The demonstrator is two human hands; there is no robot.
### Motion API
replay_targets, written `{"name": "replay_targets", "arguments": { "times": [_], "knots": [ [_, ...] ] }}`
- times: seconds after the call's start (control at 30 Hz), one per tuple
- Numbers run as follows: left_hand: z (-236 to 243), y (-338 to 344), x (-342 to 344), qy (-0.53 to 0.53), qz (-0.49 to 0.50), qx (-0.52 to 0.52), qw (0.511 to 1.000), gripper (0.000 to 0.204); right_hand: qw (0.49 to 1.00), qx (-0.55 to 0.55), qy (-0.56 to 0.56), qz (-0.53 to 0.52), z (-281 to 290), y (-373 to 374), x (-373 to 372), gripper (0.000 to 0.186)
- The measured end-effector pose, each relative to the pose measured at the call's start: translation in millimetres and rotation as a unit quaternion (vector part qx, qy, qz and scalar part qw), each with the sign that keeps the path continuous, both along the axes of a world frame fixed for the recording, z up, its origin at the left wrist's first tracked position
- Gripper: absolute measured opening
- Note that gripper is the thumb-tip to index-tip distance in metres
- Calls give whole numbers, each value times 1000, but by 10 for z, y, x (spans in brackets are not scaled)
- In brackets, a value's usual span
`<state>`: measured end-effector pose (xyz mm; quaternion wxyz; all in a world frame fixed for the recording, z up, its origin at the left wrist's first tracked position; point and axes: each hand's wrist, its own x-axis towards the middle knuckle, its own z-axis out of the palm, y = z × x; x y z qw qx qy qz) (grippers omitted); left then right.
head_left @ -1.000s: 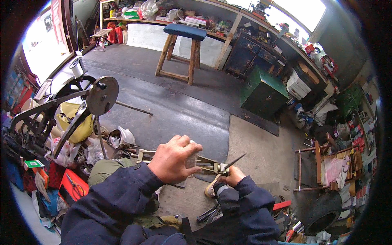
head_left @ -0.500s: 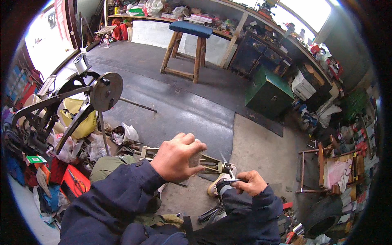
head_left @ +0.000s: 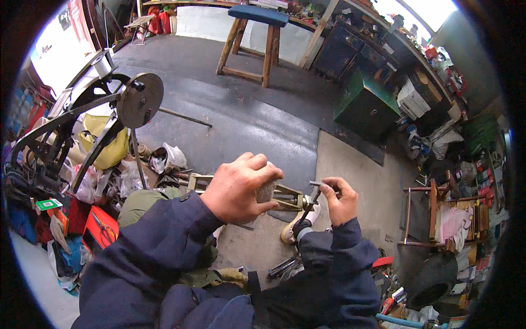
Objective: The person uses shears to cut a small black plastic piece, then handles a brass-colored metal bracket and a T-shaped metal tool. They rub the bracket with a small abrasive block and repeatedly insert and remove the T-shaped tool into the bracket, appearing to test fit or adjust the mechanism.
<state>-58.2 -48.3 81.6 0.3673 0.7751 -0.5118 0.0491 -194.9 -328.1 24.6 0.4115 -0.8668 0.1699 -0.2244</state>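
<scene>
My left hand (head_left: 238, 189) is closed around a rough grey block (head_left: 266, 191), palm turned away and fingers curled over its far side. To its right, my right hand (head_left: 341, 202) pinches a small metal tool (head_left: 314, 196) between thumb and fingers. This tool has a short flat crosspiece at its top and a dark shank slanting down to the left; its exact kind does not show. Behind and between the hands lies a long brass-coloured metal frame (head_left: 287, 197), partly covered by my left hand. A light shoe (head_left: 289, 233) shows below it.
A black cast-iron machine with a round disc (head_left: 141, 101) and a thread spool (head_left: 101, 64) stands at left, among bags and a yellow container (head_left: 104, 143). A blue-topped stool (head_left: 257, 15), a green box (head_left: 368, 103), a wooden chair (head_left: 438, 216) and a tyre (head_left: 435, 282) stand around.
My right hand has risen, and the metal tool in it has turned more upright. My left hand, still around the grey block, sits slightly higher. The view has tilted downward a little.
</scene>
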Motion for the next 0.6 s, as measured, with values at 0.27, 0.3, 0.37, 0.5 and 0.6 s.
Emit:
{"name": "replay_targets", "arguments": {
  "times": [0.27,0.3,0.37,0.5,0.6],
  "knots": [
    [23,13,-34,-1,8,20,1000,52,997,-60,20,41,-248,-104,181,18],
    [23,15,-39,0,11,18,1000,52,997,-39,45,51,-258,-133,164,22],
    [22,10,-42,3,17,19,1000,52,993,4,89,74,-281,-195,131,29],
    [23,11,-36,10,14,21,1000,52,975,-6,183,122,-348,-226,77,40],
    [24,12,-36,8,18,26,999,51,940,6,294,170,-315,-172,18,28]
  ]
}}
